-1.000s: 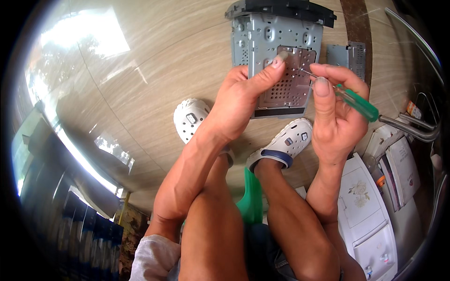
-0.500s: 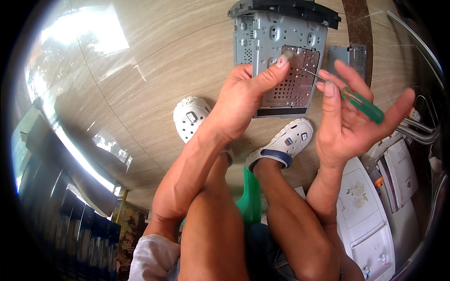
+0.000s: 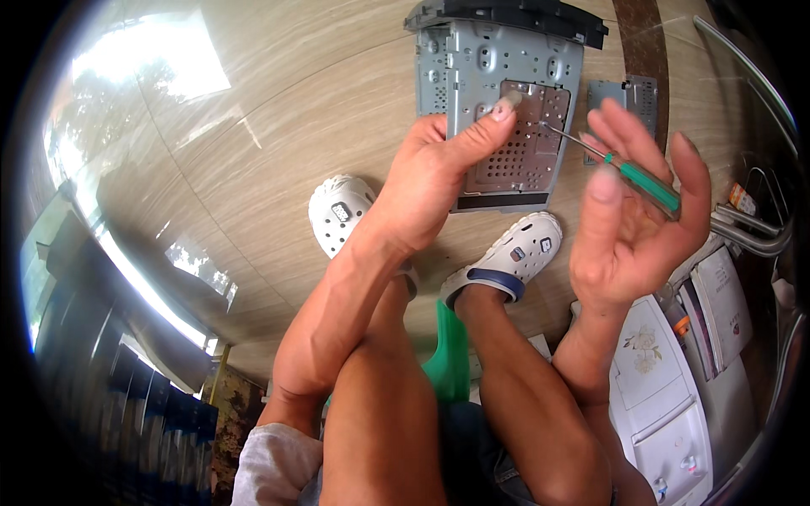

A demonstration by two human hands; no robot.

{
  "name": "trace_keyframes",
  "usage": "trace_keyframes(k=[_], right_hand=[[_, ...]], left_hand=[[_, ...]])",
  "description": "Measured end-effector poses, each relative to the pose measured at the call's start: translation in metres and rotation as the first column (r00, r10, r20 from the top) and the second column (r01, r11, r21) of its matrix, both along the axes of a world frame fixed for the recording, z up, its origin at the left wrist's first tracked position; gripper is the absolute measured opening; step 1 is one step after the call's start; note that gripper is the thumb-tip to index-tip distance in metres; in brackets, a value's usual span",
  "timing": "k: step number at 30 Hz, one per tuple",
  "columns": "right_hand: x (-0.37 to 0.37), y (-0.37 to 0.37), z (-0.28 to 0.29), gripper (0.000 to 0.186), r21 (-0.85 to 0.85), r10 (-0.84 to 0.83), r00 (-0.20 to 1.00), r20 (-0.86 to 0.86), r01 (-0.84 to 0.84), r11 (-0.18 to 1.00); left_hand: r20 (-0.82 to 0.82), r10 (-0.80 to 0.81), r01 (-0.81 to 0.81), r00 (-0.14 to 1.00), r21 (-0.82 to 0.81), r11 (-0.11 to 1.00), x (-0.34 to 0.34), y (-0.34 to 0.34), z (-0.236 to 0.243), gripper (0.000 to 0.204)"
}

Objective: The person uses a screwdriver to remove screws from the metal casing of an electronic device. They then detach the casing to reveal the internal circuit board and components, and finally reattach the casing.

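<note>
A grey metal computer case (image 3: 469, 93) with a black plastic front piece (image 3: 515, 18) stands on the floor ahead of me. On its face is a darker perforated panel (image 3: 523, 160). My left hand (image 3: 422, 177) grips the case's left edge, thumb pressed over the panel and fingers hidden behind. In my right hand (image 3: 633, 228) is a screwdriver (image 3: 648, 187) with a green handle. Its thin shaft slants left, and the tip meets the panel near its right side. The fingers are loosely curled about the handle, with the thumb apart from it.
A loose grey metal plate (image 3: 643, 101) lies on the tiled floor behind my right hand. My feet in white clogs (image 3: 516, 253) are close to the case. To the right are a white cabinet (image 3: 650, 379) and bent metal tubes (image 3: 751, 226). Part of a green seat (image 3: 451, 363) shows between my legs.
My right fingers have shifted round the screwdriver handle, the little finger drawing inward and the thumb coming away. The case appears slightly farther left in view; my left hand keeps its grip.
</note>
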State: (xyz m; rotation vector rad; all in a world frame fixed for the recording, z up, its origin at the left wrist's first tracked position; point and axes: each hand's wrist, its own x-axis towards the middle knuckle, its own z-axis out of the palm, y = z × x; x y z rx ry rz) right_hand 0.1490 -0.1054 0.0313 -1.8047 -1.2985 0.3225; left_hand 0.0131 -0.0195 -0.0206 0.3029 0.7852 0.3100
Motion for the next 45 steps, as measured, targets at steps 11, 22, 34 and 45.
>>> trace_keyframes(k=[11, 22, 34, 45], right_hand=[[-0.003, -0.003, 0.013, 0.045, -0.098, -0.050, 0.979, 0.196, 0.071, 0.993], [-0.004, -0.002, 0.025, 0.051, -0.110, 0.029, 0.998, 0.050, -0.023, 0.994], [-0.001, -0.001, 0.020, 0.047, -0.061, 0.088, 0.996, -0.009, -0.088, 0.994], [0.018, 0.002, 0.015, 0.045, -0.086, 0.171, 0.975, 0.138, -0.161, 0.983]], left_hand=[[-0.015, -0.003, 0.003, 1.000, -0.002, 1.000, 0.000, -0.001, -0.002, 0.033], [-0.021, -0.046, 0.046, 0.999, 0.025, 0.999, -0.003, 0.001, -0.004, 0.038], [-0.010, -0.002, 0.002, 1.000, 0.011, 1.000, 0.001, 0.000, 0.000, 0.038], [-0.040, -0.002, 0.003, 0.999, 0.026, 1.000, 0.002, -0.002, -0.002, 0.038]])
